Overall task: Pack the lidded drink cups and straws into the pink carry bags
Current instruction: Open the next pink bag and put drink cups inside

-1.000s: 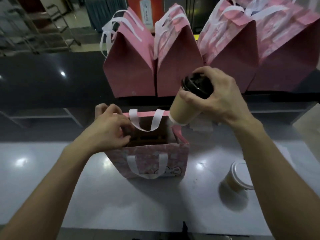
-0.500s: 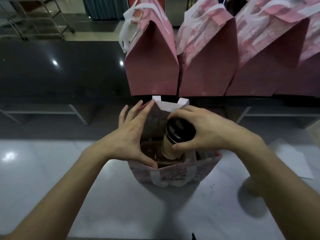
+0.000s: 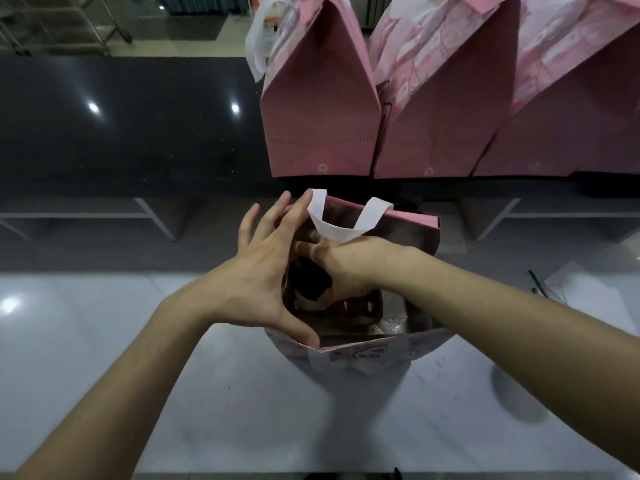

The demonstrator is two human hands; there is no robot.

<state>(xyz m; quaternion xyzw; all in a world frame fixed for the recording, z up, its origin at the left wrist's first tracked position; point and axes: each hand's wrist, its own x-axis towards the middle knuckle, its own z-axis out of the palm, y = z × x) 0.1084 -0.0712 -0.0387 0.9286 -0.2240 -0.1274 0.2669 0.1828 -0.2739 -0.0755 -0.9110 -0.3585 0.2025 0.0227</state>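
An open pink carry bag [image 3: 412, 221] with white handles stands on the pale counter in front of me. My right hand [image 3: 341, 263] reaches down inside it, fingers wrapped around a tan drink cup with a black lid [image 3: 308, 282], which sits low in the bag over a cardboard holder [image 3: 360, 311]. My left hand [image 3: 263, 271] is spread wide against the bag's left rim, thumb on the near edge and fingertips on the far edge, holding the mouth apart. The cup's body is mostly hidden by my hands.
Three closed pink bags [image 3: 322, 109] stand in a row on the raised dark ledge [image 3: 131, 133] behind. Some paper and a thin dark tool [image 3: 540, 284] lie at the right on the pale counter [image 3: 242, 410]. Metal racks stand at far left.
My right hand has carried the black-lidded cup from above the bag down deep inside it. My left hand has shifted from pinching the rim to spreading it. The white-lidded cup has left the view.
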